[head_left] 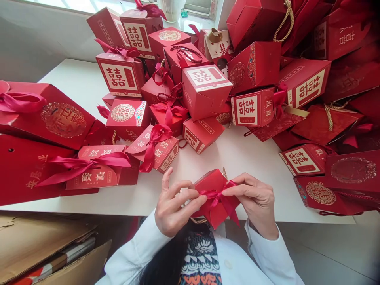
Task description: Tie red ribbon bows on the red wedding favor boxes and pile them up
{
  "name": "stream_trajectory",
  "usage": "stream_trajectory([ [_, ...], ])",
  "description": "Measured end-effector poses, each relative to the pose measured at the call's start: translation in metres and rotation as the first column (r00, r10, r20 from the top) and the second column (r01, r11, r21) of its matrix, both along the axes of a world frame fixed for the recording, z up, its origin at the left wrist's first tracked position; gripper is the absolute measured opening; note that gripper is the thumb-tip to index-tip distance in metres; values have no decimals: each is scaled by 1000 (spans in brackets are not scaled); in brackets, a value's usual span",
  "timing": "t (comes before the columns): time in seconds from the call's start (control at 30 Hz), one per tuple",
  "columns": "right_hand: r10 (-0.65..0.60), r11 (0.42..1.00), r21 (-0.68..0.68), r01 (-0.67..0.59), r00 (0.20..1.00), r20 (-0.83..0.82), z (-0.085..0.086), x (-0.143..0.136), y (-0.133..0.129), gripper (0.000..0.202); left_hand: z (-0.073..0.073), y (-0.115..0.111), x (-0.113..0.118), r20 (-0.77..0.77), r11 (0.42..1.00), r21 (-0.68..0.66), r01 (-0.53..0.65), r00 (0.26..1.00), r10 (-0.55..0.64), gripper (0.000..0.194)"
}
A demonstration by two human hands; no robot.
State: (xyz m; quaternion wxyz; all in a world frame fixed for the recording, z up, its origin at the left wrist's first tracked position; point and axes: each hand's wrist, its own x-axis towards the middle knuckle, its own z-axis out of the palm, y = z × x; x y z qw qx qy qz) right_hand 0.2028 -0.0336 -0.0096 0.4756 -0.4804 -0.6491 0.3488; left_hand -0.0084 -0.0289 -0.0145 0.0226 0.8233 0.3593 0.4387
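A small red gift box (210,180) sits at the front edge of the white table, with a crimson ribbon (216,196) tied in a bow on its near side. My left hand (178,206) pinches the left loop of the ribbon between thumb and finger, its little finger raised. From the right, my right hand (257,202) pinches the other side of the bow close to the knot. Ribbon tails hang down over the box. Twisted gold cord shows behind the box and below it.
Many red boxes (204,95) are piled across the back of the white table (234,152). Larger red boxes (44,114) stand at the left, more boxes and bags (329,122) at the right. An open cardboard carton (38,241) is below the table at lower left.
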Motion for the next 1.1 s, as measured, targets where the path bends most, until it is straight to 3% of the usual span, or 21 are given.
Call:
stream_trajectory([
  [0.3,-10,989,144,-22,976,219,1,4,-3,32,-2,-2,-2,3,1000,18,-22,1000,22,23],
  [0.6,-4,980,195,-51,962,272,3,5,2,30,-3,-3,-2,12,1000,17,-18,1000,17,24],
  [0.73,11,980,186,-66,959,282,7,5,2,32,1,-2,-3,101,984,-175,15,995,3,25],
  [0.83,9,985,161,-57,958,285,9,2,2,31,11,3,-2,292,926,-340,163,955,-61,19],
  [0.9,-7,988,150,-34,964,265,9,-1,3,31,18,8,4,349,913,-338,229,931,-105,11],
  [1.1,-41,994,111,22,984,175,5,-6,3,28,17,18,31,105,942,-309,131,989,-103,3],
])
